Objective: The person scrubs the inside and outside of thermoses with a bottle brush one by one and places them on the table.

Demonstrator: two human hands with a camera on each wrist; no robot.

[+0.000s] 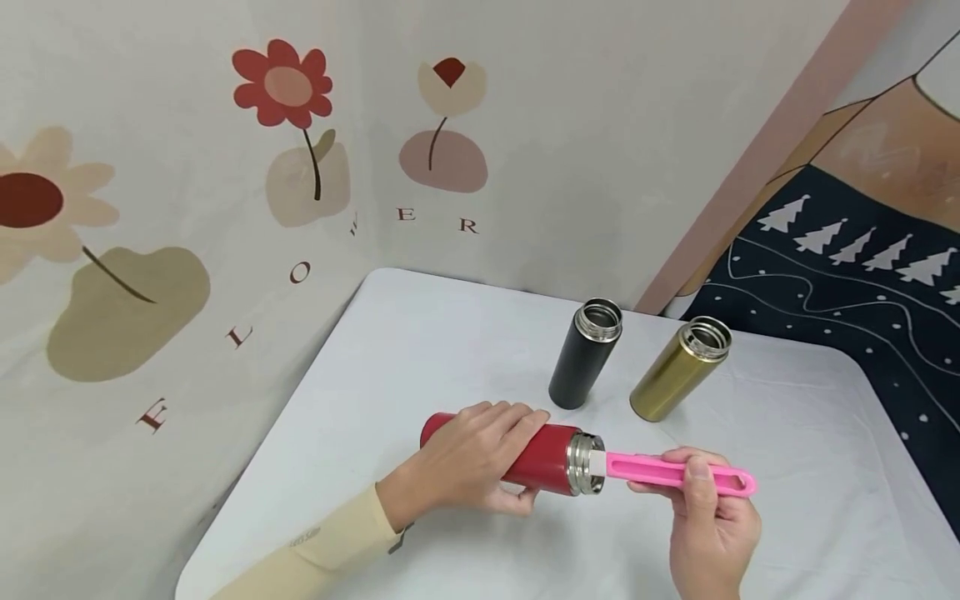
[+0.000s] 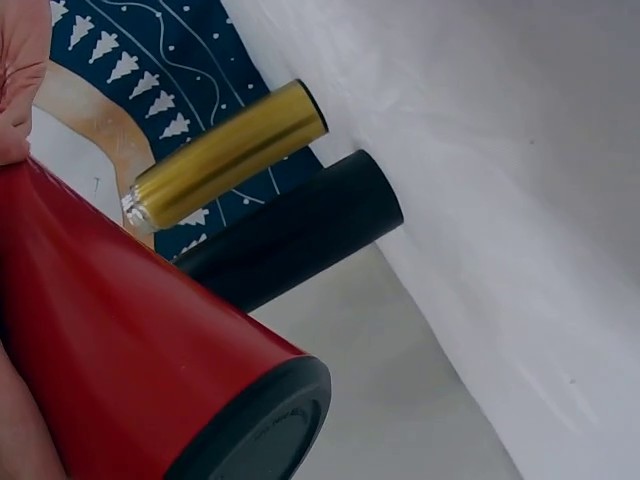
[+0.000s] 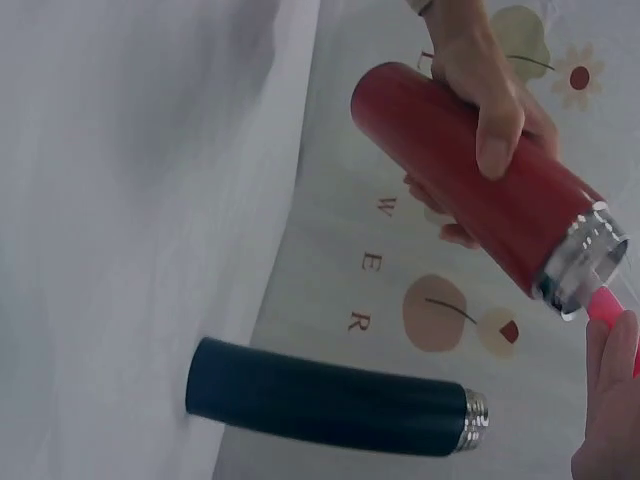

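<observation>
A red insulated bottle (image 1: 551, 460) is held on its side above the white table, its steel threaded mouth facing right. My left hand (image 1: 476, 454) grips it round the body from above, thumb on the near side. In the left wrist view the red bottle (image 2: 130, 330) shows its dark base. The right hand (image 1: 708, 521) pinches the pink handle of what looks like a bottle brush (image 1: 652, 469) between thumb and fingers. Its white neck enters the mouth, and the far end is hidden inside the bottle.
Behind the red bottle stand an open black bottle (image 1: 581, 362) and an open gold bottle (image 1: 670, 379), both upright and lidless. The white-covered table (image 1: 420, 333) meets a flower-printed wall cloth (image 1: 540, 167) at the back. A dark tree-patterned cloth (image 1: 847, 292) hangs at the right.
</observation>
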